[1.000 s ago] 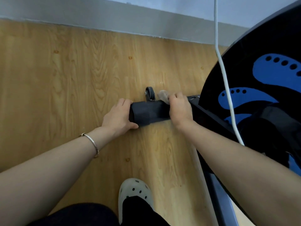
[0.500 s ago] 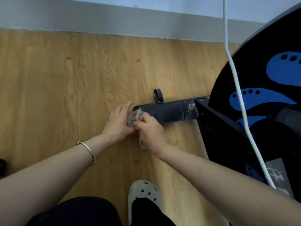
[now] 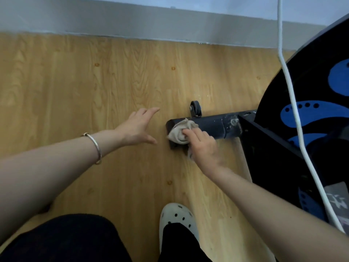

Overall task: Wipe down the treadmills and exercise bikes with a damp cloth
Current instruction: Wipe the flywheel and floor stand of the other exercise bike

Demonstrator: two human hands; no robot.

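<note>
Right now the dark grey metal stabiliser bar point(image 3: 213, 125) of the black-and-blue exercise bike point(image 3: 306, 87) lies on the wooden plank floor point(image 3: 90, 87). Its long axis runs left to right, with the free end pointing left. The right hand point(image 3: 203, 146) is the nearer. It sits on that end, fingers curled round a crumpled beige cloth point(image 3: 178, 133) pressed to the bar's top. The left hand point(image 3: 138, 127) is just beside the end but apart from it, fingers spread straight and holding nothing. Whether it touches the floor is unclear. By my judgement, the next stroke runs rightward along the bar.
</note>
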